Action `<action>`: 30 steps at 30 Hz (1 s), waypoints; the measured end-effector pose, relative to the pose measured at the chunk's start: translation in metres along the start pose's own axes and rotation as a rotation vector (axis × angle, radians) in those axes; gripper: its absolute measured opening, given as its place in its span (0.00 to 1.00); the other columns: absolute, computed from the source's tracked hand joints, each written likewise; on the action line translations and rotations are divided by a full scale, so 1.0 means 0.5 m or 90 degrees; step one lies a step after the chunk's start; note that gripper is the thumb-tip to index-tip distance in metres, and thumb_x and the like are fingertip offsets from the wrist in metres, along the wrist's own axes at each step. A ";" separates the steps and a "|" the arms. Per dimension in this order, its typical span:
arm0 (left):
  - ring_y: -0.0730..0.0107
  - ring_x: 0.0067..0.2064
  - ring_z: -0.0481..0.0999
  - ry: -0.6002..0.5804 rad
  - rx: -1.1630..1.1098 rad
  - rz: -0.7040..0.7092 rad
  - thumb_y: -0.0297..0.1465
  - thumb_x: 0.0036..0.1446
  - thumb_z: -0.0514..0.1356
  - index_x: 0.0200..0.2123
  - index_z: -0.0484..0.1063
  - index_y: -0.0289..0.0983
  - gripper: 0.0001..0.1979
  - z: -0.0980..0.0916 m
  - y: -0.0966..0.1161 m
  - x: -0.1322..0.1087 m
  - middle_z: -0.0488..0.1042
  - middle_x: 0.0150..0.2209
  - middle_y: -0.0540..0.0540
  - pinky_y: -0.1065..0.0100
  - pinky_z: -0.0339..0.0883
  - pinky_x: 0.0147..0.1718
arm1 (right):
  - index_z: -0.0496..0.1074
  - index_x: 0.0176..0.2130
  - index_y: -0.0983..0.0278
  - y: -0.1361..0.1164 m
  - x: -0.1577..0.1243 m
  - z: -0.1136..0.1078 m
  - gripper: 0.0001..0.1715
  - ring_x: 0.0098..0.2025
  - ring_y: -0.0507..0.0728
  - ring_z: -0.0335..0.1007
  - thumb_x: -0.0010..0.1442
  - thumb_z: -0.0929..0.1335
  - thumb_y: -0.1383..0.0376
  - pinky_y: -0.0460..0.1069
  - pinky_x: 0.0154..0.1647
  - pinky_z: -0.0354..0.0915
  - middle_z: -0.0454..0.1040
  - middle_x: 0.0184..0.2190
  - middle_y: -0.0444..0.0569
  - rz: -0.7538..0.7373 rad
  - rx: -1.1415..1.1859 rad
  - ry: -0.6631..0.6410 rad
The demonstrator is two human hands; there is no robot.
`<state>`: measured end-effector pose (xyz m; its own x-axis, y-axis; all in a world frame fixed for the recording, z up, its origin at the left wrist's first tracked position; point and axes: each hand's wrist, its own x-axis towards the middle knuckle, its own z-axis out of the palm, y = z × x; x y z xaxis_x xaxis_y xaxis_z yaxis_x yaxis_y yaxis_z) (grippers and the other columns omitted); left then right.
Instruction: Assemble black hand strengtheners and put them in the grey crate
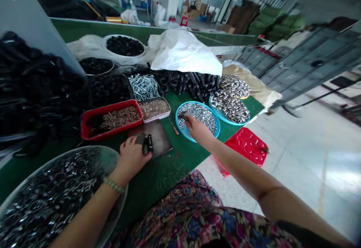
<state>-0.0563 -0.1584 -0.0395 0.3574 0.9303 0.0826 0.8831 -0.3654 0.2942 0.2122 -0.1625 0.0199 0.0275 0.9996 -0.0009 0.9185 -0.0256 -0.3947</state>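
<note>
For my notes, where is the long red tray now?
In the head view, the red tray stands left of centre, beyond the left hand, with a white box at its right end.

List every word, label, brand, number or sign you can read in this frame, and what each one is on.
No text can be read with certainty.
Red sign on the pillar: seems to carry lettering, too small and blurred to read.
Black part at the left hand: pale marks, too small to tell lettering from glare.
</note>
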 end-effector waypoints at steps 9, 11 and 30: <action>0.50 0.53 0.69 0.058 -0.072 -0.036 0.34 0.45 0.63 0.48 0.65 0.34 0.25 0.001 0.003 -0.011 0.72 0.45 0.37 0.54 0.57 0.54 | 0.62 0.58 0.63 -0.142 -0.003 0.017 0.23 0.46 0.60 0.74 0.69 0.55 0.60 0.52 0.44 0.65 0.74 0.49 0.56 -0.263 0.075 -0.105; 0.50 0.53 0.68 0.063 -0.075 -0.035 0.34 0.46 0.62 0.49 0.65 0.33 0.25 -0.003 0.004 -0.010 0.72 0.46 0.37 0.54 0.57 0.54 | 0.63 0.58 0.64 -0.151 0.004 0.024 0.23 0.42 0.60 0.75 0.69 0.55 0.60 0.52 0.40 0.65 0.76 0.44 0.57 -0.264 0.024 -0.149; 0.62 0.37 0.79 -0.061 -1.183 -0.427 0.35 0.57 0.57 0.43 0.71 0.34 0.14 -0.141 0.079 0.058 0.77 0.38 0.41 0.64 0.75 0.33 | 0.68 0.53 0.67 0.330 0.169 -0.104 0.20 0.53 0.61 0.66 0.68 0.59 0.60 0.57 0.51 0.64 0.67 0.53 0.59 0.220 -0.286 0.010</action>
<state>-0.0327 -0.1436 0.0417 0.2293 0.8527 -0.4694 -0.4679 0.5195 0.7150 0.3865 -0.0828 0.0026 0.3583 0.9325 -0.0458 0.9329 -0.3557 0.0557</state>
